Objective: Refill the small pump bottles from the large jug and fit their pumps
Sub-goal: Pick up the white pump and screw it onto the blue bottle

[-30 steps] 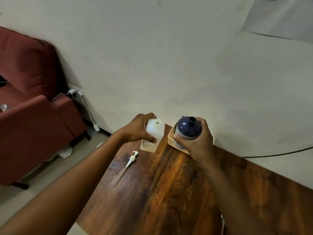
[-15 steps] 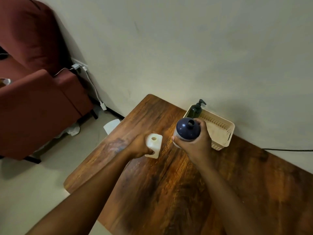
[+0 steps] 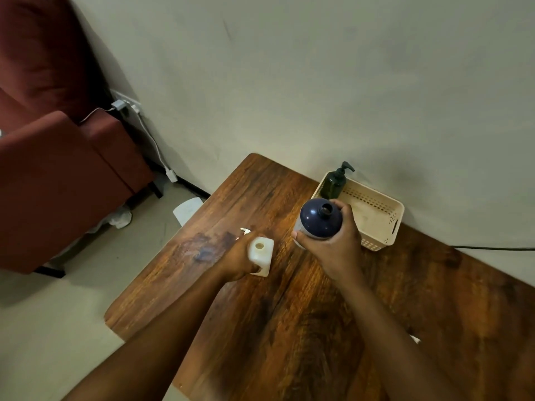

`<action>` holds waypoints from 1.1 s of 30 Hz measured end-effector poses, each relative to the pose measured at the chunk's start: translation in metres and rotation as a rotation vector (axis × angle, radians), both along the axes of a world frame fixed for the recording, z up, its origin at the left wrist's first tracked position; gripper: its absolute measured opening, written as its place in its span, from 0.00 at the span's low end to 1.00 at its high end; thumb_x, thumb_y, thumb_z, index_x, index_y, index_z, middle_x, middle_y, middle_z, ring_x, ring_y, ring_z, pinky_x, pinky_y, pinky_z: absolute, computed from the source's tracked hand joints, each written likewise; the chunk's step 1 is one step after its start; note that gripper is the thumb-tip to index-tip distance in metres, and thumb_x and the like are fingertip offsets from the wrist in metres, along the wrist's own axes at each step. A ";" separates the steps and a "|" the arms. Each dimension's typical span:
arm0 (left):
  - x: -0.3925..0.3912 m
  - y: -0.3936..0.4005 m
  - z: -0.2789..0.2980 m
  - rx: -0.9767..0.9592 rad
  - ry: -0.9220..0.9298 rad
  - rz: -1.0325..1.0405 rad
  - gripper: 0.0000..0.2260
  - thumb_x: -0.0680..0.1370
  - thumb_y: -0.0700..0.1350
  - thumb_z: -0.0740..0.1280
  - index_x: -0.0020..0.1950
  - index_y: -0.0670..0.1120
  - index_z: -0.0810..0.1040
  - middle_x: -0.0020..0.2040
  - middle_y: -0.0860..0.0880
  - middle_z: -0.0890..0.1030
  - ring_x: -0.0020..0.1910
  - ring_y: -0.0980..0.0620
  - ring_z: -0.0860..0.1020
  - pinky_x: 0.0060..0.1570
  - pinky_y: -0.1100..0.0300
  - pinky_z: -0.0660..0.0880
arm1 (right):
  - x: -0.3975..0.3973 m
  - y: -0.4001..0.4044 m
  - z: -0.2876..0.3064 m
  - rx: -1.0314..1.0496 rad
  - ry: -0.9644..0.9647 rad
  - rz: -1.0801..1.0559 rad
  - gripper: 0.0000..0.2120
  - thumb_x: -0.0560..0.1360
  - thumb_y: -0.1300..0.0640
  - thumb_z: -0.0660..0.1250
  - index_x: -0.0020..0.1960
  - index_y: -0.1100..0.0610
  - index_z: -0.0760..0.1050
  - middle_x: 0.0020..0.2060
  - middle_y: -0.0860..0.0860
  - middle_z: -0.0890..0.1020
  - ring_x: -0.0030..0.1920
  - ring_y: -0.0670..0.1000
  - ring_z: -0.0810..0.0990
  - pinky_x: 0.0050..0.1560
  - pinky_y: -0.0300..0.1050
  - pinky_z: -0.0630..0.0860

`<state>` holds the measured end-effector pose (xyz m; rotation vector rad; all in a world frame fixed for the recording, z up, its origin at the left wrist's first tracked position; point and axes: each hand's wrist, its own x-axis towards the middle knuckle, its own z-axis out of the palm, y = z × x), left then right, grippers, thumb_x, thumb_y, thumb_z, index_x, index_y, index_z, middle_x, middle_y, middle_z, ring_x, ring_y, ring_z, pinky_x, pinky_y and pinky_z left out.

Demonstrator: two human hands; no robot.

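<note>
Left hand [image 3: 240, 260] had just set the open white bottle [image 3: 261, 255] upright on the desk [image 3: 289, 328], fingers still wrapped round it. Right hand [image 3: 333, 241] gripped the uncapped jug [image 3: 318, 219] beside it. Pour looked next.

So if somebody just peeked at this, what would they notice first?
Probably the big dark blue jug, open at the top, gripped by the right hand over the wooden table. Next, the little white bottle, also open, held by the left hand beside it. Behind stands a green pump bottle in a cream basket.
</note>
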<state>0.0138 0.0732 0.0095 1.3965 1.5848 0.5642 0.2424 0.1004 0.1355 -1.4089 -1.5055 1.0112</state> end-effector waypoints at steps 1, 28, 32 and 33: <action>0.000 0.001 0.000 0.000 0.005 -0.010 0.35 0.70 0.36 0.81 0.71 0.52 0.69 0.68 0.51 0.75 0.67 0.55 0.74 0.70 0.53 0.72 | 0.001 0.000 0.001 0.002 0.003 0.000 0.42 0.59 0.52 0.85 0.67 0.42 0.67 0.62 0.40 0.75 0.57 0.37 0.75 0.44 0.23 0.72; 0.297 0.003 0.041 0.164 0.129 -0.237 0.21 0.73 0.55 0.79 0.62 0.51 0.78 0.52 0.55 0.80 0.49 0.56 0.79 0.42 0.63 0.73 | 0.267 -0.096 0.012 0.053 -0.062 -0.435 0.41 0.59 0.55 0.85 0.65 0.47 0.68 0.56 0.37 0.74 0.55 0.34 0.75 0.44 0.23 0.71; 0.343 -0.017 0.019 -0.026 0.150 -0.243 0.10 0.75 0.52 0.78 0.47 0.50 0.80 0.42 0.51 0.83 0.39 0.54 0.83 0.39 0.56 0.82 | 0.306 -0.117 0.001 0.034 -0.046 -0.482 0.41 0.58 0.55 0.85 0.64 0.45 0.68 0.58 0.38 0.74 0.55 0.32 0.74 0.45 0.24 0.72; 0.352 -0.021 0.013 -0.069 0.157 -0.242 0.09 0.76 0.51 0.77 0.46 0.49 0.81 0.41 0.50 0.83 0.39 0.53 0.83 0.41 0.54 0.84 | 0.313 -0.122 -0.001 0.031 -0.047 -0.494 0.41 0.58 0.55 0.85 0.64 0.44 0.68 0.57 0.37 0.74 0.55 0.30 0.73 0.44 0.23 0.72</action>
